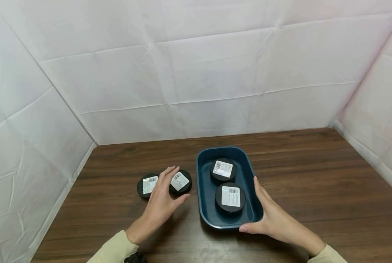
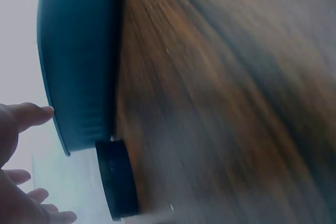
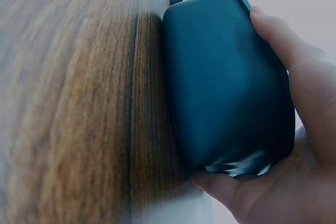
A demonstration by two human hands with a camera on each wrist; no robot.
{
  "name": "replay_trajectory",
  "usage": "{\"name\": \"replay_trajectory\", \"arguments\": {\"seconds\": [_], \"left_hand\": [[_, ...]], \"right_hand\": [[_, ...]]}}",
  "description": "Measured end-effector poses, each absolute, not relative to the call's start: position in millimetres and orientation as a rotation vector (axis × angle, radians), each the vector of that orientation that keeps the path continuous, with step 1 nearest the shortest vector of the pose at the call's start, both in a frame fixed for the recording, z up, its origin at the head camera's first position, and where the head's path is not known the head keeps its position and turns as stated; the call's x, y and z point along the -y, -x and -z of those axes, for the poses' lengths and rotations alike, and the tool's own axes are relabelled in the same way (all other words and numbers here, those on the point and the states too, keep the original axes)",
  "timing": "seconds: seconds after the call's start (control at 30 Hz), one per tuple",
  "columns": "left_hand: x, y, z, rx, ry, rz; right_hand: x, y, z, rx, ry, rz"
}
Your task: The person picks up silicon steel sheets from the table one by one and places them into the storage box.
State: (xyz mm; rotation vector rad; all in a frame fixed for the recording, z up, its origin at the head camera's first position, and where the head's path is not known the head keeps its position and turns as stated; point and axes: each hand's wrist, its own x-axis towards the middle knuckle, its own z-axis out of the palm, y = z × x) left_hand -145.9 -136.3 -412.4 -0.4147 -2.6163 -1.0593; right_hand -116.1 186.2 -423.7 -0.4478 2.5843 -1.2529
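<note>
My right hand [image 1: 275,221] holds the near right corner of a dark blue tray [image 1: 205,215], thumb at the near end and fingers along the right side. In the right wrist view the hand wraps that corner of the tray [image 3: 226,87]. Two round black containers with white barcode labels, a far one [image 1: 223,179] and a near one [image 1: 230,212], lie in the tray. My left hand [image 1: 160,201] is spread over two similar containers on the table, the right one [image 1: 184,186] between thumb and fingers and the left one [image 1: 141,188] partly behind the fingers.
The dark wooden table [image 1: 314,182] extends to both sides of the tray. White sheeting [image 1: 215,73] hangs as walls at the back, left and right of it. A black band [image 1: 135,258] shows at the left wrist below a pale sleeve [image 1: 114,248].
</note>
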Motion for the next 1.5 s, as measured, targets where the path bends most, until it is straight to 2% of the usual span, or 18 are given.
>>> {"name": "replay_trajectory", "arguments": {"seconds": [1.5], "left_hand": [[147,178,417,2.998,0.351,0.928]], "right_hand": [[-186,116,423,-2.568,0.44,1.264]]}}
